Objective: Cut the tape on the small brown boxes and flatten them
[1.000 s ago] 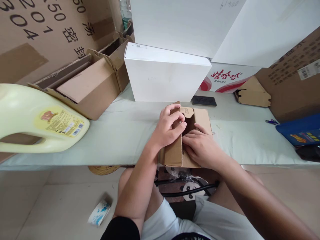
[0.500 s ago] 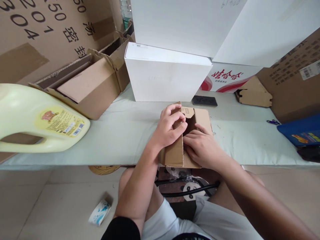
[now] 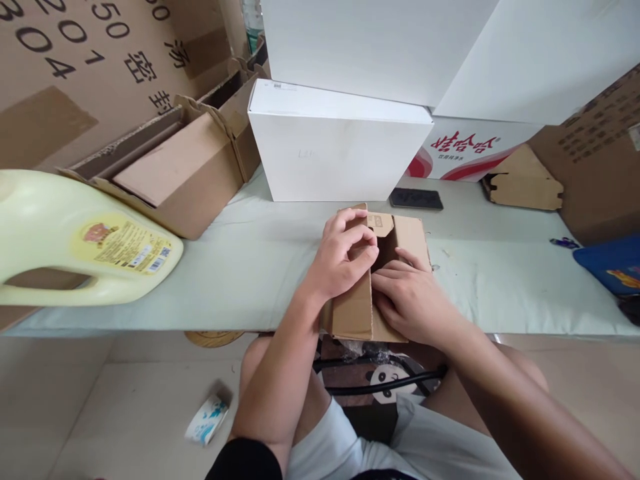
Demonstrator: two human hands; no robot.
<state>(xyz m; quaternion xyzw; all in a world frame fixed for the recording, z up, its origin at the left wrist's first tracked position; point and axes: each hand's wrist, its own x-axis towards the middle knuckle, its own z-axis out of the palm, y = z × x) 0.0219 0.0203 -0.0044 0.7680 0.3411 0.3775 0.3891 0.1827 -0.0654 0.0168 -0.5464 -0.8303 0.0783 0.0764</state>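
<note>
A small brown cardboard box (image 3: 413, 240) lies at the front edge of the table, its top flaps parted over a dark opening. My left hand (image 3: 345, 257) is closed on the raised left flap, its curled fingers and thumb at the flap's edge. From the right, my right hand (image 3: 410, 293) lies across the opening with bent fingers on the box, one finger reaching over the right flap. Its other fingertips dip into the gap and are hidden. What lies inside the box cannot be made out.
A white box (image 3: 340, 153) and a black phone (image 3: 416, 199) are behind. To the left are a pale yellow jug (image 3: 100, 293) and an open cardboard organizer (image 3: 200, 180). Rightward sit a folded cardboard piece (image 3: 525, 183) and a blue packet (image 3: 610, 263). A paper cup (image 3: 207, 420) lies on the floor.
The view has shifted slightly, so the box and most things on the table appear a little further right. Both hands keep nearly the same position on the box.
</note>
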